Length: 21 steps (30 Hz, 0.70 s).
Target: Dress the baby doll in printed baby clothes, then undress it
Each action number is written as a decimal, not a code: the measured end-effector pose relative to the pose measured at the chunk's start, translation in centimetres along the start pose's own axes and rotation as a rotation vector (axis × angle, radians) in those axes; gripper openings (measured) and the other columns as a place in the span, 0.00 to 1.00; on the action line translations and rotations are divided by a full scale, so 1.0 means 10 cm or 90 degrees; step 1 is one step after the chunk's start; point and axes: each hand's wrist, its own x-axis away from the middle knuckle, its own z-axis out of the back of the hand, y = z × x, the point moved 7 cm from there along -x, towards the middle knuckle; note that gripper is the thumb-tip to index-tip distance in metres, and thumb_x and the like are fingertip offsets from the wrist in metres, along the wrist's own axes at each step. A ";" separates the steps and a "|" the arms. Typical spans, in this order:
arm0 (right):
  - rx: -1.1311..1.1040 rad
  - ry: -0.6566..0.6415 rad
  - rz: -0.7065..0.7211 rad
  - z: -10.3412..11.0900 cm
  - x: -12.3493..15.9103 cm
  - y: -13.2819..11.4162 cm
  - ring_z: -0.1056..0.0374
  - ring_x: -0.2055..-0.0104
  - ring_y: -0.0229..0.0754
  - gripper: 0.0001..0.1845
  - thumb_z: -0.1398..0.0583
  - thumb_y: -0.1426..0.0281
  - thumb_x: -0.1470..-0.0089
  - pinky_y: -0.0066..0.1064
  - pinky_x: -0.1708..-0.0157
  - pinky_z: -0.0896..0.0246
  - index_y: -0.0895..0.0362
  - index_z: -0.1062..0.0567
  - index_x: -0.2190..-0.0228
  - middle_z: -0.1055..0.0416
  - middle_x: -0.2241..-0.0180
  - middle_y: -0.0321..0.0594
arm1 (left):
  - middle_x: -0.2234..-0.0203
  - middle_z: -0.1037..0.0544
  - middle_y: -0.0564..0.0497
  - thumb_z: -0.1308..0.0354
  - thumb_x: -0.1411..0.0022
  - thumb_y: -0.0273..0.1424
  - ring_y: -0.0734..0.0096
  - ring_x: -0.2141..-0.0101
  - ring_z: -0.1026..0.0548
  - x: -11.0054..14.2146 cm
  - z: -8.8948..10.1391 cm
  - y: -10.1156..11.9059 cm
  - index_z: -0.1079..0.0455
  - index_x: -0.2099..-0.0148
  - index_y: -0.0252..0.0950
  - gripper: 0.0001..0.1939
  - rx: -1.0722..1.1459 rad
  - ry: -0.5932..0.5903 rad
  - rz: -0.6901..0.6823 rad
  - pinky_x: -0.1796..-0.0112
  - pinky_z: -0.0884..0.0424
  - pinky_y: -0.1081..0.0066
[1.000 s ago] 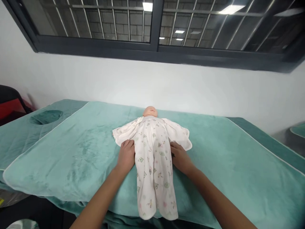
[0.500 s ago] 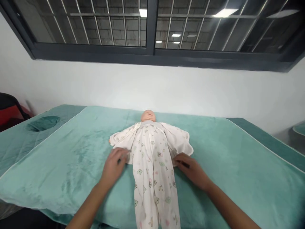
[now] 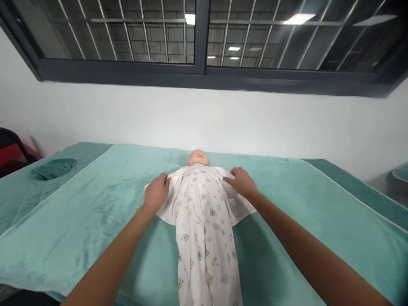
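Observation:
A baby doll (image 3: 197, 158) lies on its back, its head toward the wall. White baby pants (image 3: 204, 238) printed with small green and pink animals and leaves lie lengthwise over its front. Beneath the pants, a white baby shirt (image 3: 241, 209) spreads out to both sides. My left hand (image 3: 157, 192) pinches the shirt's left part near the doll's shoulder, covering most of that sleeve. On the other side, my right hand (image 3: 242, 182) has its fingers closed on the shirt's edge at about chest height. The doll's arms and legs are mostly hidden.
Teal plush covering (image 3: 95, 212) spreads over the padded bed, with a face hole (image 3: 53, 169) at its left end. Behind it rises a white wall (image 3: 197, 114) under a dark-framed, barred window (image 3: 204, 76). A red and black object (image 3: 14, 148) stands at the far left.
Both hands have moved up from beside the pants to the doll's shoulder and chest level. The shirt's sides have shifted, and the right part now hangs lower and more folded.

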 end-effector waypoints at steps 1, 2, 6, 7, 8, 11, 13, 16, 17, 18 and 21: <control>-0.014 -0.015 -0.012 0.03 -0.02 0.05 0.37 0.61 0.46 0.13 0.42 0.58 0.47 0.33 0.66 0.45 0.55 0.33 0.67 0.32 0.61 0.44 | 0.69 0.23 0.46 0.57 0.34 0.36 0.62 0.65 0.27 -0.02 0.07 0.01 0.32 0.62 0.36 0.14 0.023 -0.006 0.008 0.64 0.34 0.67; -0.030 -0.037 -0.022 0.05 -0.01 0.09 0.38 0.66 0.43 0.13 0.42 0.58 0.48 0.32 0.69 0.46 0.55 0.34 0.69 0.32 0.65 0.42 | 0.71 0.24 0.48 0.57 0.34 0.38 0.64 0.68 0.27 -0.03 0.13 0.06 0.32 0.64 0.36 0.16 0.069 -0.013 0.022 0.67 0.34 0.69; -0.101 -0.149 -0.029 0.10 0.15 0.15 0.45 0.76 0.35 0.17 0.40 0.56 0.51 0.29 0.76 0.51 0.55 0.38 0.76 0.39 0.76 0.33 | 0.73 0.25 0.50 0.49 0.39 0.44 0.71 0.75 0.30 0.09 0.32 0.61 0.31 0.66 0.35 0.16 0.410 -0.106 0.077 0.76 0.38 0.74; -0.134 -0.189 -0.033 0.09 0.23 0.15 0.47 0.77 0.34 0.18 0.40 0.54 0.51 0.28 0.77 0.52 0.54 0.38 0.76 0.40 0.77 0.32 | 0.71 0.24 0.50 0.46 0.41 0.43 0.72 0.75 0.29 0.16 0.34 0.85 0.30 0.65 0.35 0.15 0.455 -0.171 0.039 0.76 0.37 0.74; -0.179 -0.241 -0.042 0.08 0.32 0.15 0.48 0.78 0.34 0.20 0.41 0.52 0.50 0.28 0.78 0.53 0.54 0.39 0.76 0.42 0.78 0.31 | 0.71 0.24 0.50 0.44 0.42 0.42 0.73 0.76 0.29 0.25 0.34 1.09 0.29 0.63 0.35 0.14 0.481 -0.272 -0.016 0.75 0.36 0.74; -0.321 -0.414 -0.096 0.05 0.59 0.17 0.50 0.80 0.33 0.23 0.38 0.50 0.54 0.28 0.80 0.54 0.54 0.41 0.77 0.44 0.80 0.29 | 0.68 0.22 0.49 0.44 0.41 0.41 0.72 0.77 0.26 0.62 0.31 1.52 0.29 0.52 0.38 0.18 0.520 -0.577 -0.131 0.73 0.31 0.72; -0.374 -0.424 -0.115 0.15 0.67 0.14 0.48 0.79 0.33 0.24 0.36 0.52 0.56 0.29 0.79 0.51 0.54 0.41 0.78 0.43 0.80 0.30 | 0.67 0.22 0.49 0.47 0.40 0.41 0.71 0.74 0.25 0.68 0.30 1.47 0.29 0.49 0.40 0.19 0.519 -0.582 -0.148 0.72 0.30 0.71; -0.464 -0.294 -0.090 0.42 0.66 -0.09 0.41 0.75 0.36 0.18 0.38 0.55 0.51 0.30 0.75 0.46 0.55 0.36 0.76 0.37 0.75 0.35 | 0.70 0.25 0.51 0.49 0.39 0.41 0.72 0.74 0.26 0.53 0.26 1.12 0.28 0.56 0.38 0.16 0.478 -0.347 -0.091 0.73 0.32 0.73; -0.491 -0.241 -0.076 0.51 0.66 -0.22 0.39 0.74 0.37 0.16 0.40 0.55 0.49 0.30 0.75 0.46 0.55 0.34 0.74 0.36 0.74 0.36 | 0.72 0.26 0.52 0.49 0.39 0.41 0.73 0.74 0.27 0.49 0.24 1.01 0.28 0.59 0.37 0.15 0.459 -0.282 -0.067 0.73 0.33 0.74; -0.500 -0.201 -0.062 0.58 0.68 -0.36 0.39 0.74 0.37 0.15 0.40 0.56 0.48 0.30 0.75 0.46 0.55 0.33 0.72 0.35 0.75 0.35 | 0.74 0.28 0.53 0.49 0.39 0.41 0.73 0.75 0.28 0.49 0.20 0.94 0.29 0.61 0.37 0.14 0.448 -0.249 -0.047 0.74 0.34 0.74; -0.444 -0.300 0.099 0.54 0.84 -0.91 0.35 0.70 0.39 0.11 0.39 0.59 0.49 0.30 0.72 0.42 0.54 0.30 0.70 0.30 0.71 0.36 | 0.78 0.32 0.56 0.48 0.40 0.41 0.75 0.79 0.31 0.58 0.05 0.89 0.31 0.63 0.37 0.13 0.459 -0.314 -0.018 0.76 0.36 0.74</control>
